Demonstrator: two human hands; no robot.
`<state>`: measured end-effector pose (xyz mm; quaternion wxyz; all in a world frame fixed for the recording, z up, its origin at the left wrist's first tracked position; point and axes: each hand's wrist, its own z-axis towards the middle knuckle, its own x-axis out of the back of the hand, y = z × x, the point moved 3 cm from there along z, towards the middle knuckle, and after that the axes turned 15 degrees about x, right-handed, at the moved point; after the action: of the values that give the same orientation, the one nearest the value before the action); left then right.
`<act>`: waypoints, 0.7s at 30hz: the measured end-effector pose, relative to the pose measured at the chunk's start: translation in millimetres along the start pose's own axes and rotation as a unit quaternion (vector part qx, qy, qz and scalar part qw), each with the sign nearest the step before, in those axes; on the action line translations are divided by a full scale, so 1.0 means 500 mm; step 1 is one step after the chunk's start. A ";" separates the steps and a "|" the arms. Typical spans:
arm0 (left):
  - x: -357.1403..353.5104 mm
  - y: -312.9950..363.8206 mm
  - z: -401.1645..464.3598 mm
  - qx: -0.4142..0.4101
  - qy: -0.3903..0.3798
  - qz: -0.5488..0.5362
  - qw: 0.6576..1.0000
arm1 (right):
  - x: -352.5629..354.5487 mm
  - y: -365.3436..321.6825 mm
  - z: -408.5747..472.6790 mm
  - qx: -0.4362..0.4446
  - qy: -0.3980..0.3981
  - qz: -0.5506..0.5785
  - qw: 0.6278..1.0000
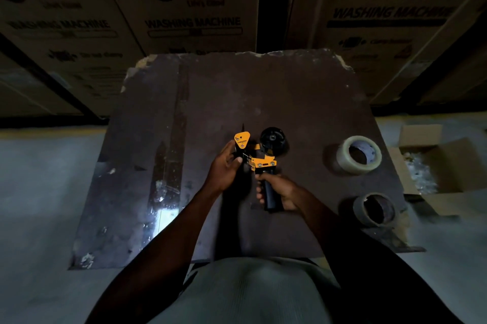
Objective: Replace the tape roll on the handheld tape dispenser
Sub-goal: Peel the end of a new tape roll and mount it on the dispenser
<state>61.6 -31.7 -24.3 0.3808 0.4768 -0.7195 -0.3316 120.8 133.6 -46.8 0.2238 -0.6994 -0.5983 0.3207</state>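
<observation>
Yellow dispenser [259, 157] clenched by both hands' fingers; clear roll [359, 155], empty core [374, 209] well right.

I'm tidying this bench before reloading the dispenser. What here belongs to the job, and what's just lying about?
For the job:
tape dispenser, held by left hand and right hand
clear tape roll
empty core

Lying about:
open cardboard box
washing machine cartons
</observation>
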 end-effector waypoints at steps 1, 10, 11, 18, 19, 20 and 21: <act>0.000 0.001 -0.001 0.007 0.000 -0.006 1.000 | 0.000 0.001 0.001 -0.004 -0.001 0.012 1.000; -0.003 -0.006 -0.002 0.059 0.051 -0.029 0.997 | -0.007 -0.004 -0.010 0.054 0.058 -0.014 0.997; -0.003 -0.003 -0.003 0.058 0.061 -0.022 0.996 | -0.007 -0.009 -0.013 0.064 0.061 -0.011 0.996; -0.011 0.058 -0.020 0.031 0.047 -0.116 0.992 | -0.014 -0.073 -0.034 0.140 0.059 0.003 0.988; -0.013 0.069 -0.021 0.036 0.040 -0.135 0.989 | -0.015 -0.084 -0.038 0.150 0.059 0.006 0.987; -0.015 0.079 -0.020 0.040 0.033 -0.148 0.988 | -0.016 -0.095 -0.042 0.159 0.058 0.008 0.986; -0.017 0.090 -0.019 0.042 0.025 -0.157 0.986 | -0.017 -0.106 -0.047 0.167 0.056 0.007 0.984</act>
<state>52.5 -10.4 16.1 0.3218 0.6077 -0.6392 -0.3444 100.3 136.8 7.7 0.3687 -0.6734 -0.5175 0.3779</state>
